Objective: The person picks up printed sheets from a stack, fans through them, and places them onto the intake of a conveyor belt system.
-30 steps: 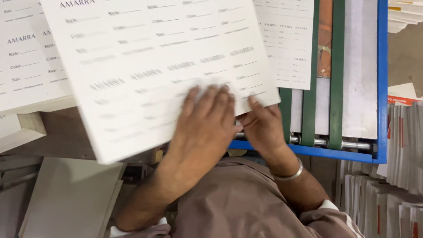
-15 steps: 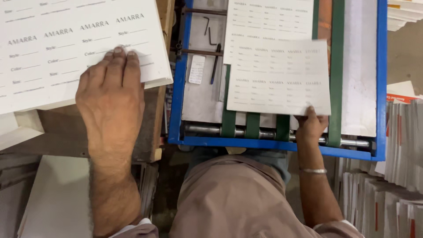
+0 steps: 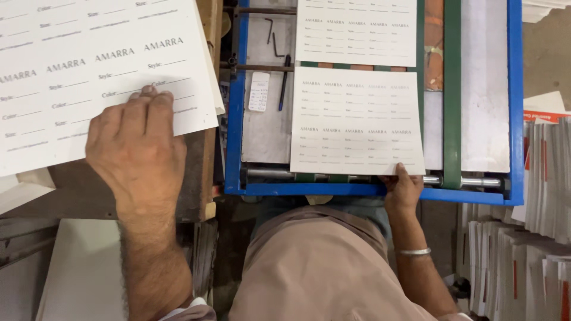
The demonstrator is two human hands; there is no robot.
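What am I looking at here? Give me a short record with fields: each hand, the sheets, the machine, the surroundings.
Left hand: left hand lies flat on the large printed sheet, fingers spread near its lower edge.
Right hand: right hand pinches the lower right corner of the smaller printed sheet.
Machine: blue-framed bed with green belts; another printed sheet lies further in.
Surroundings: stacked paper at the right.

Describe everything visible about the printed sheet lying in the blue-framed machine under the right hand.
The printed sheet is a white rectangle of thin card or paper, covered with rows of small repeated label blocks in grey print. It lies flat inside the blue frame, its lower edge near the metal roller. The right hand touches its lower right corner. Another similar sheet lies just beyond its upper edge. A green strip runs alongside on the right.
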